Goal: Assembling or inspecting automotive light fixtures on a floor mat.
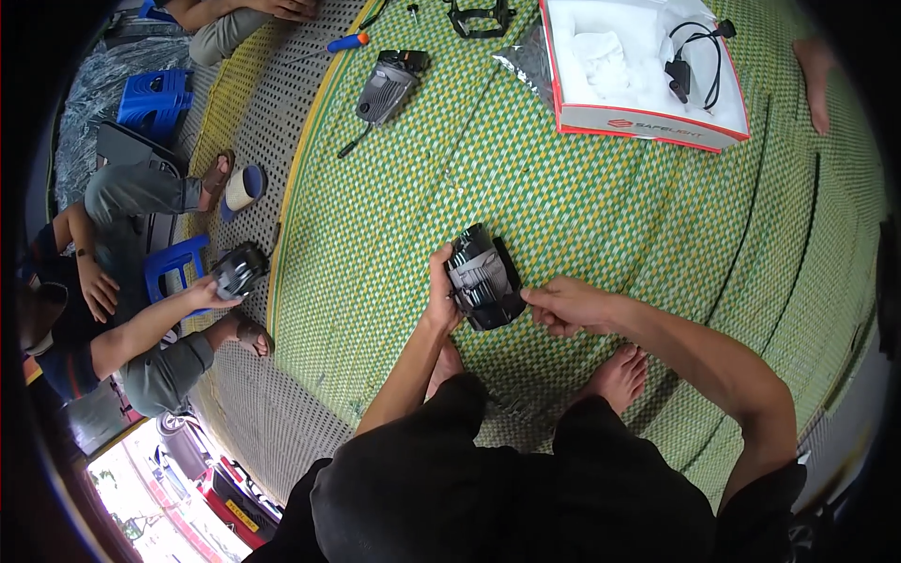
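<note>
A black lamp unit with a glossy, reflective front is held over the mat between my feet. My left hand is wrapped round its left side, the thumb up along the edge. At the lamp's lower right corner, my right hand has thumb and forefinger pinched together and the other fingers curled. Those fingertips touch the black edge; whatever lies between them is too small to make out.
A green-and-yellow woven mat covers the floor. Ahead lie a grey finned lamp unit, a screwdriver, a black bracket and a red-and-white box with a black cable. At left, another person's hand holds a dark lamp.
</note>
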A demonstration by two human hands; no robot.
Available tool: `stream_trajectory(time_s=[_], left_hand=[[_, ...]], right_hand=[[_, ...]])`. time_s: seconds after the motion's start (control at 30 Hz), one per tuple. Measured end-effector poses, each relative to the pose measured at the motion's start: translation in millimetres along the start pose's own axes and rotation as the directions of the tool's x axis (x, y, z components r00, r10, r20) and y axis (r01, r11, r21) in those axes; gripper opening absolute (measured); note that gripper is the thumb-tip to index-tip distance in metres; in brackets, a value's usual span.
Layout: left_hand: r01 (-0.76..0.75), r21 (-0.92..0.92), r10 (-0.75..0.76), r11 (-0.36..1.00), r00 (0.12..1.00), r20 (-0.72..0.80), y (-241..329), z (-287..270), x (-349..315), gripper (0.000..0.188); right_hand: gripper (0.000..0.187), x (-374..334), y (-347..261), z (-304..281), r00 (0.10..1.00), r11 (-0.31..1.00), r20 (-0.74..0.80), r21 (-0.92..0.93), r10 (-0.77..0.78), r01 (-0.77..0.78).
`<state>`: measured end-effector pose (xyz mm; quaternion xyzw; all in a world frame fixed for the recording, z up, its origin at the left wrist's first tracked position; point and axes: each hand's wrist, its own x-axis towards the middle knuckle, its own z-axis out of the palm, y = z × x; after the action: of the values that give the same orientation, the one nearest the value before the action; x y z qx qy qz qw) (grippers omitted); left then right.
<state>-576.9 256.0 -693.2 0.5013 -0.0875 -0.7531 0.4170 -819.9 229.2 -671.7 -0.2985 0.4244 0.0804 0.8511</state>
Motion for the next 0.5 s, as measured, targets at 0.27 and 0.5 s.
stream_trajectory(time_s=[0.27,0.5], left_hand=[[-0.017,-0.006,0.017,1.0,0.999,0.029,-1,1,2,0.067],[0.07,-0.089,-0.072,0.994,0.997,-0.008,13,29,2,0.06]], right_hand=[[0.044,15,13,-20,0.38,-0.182,0.357,-0.887,-0.854,0.425],[0.069,-1,-13,-14,0.989,0.945,-0.033,-0.301,-0.147,0.13]])
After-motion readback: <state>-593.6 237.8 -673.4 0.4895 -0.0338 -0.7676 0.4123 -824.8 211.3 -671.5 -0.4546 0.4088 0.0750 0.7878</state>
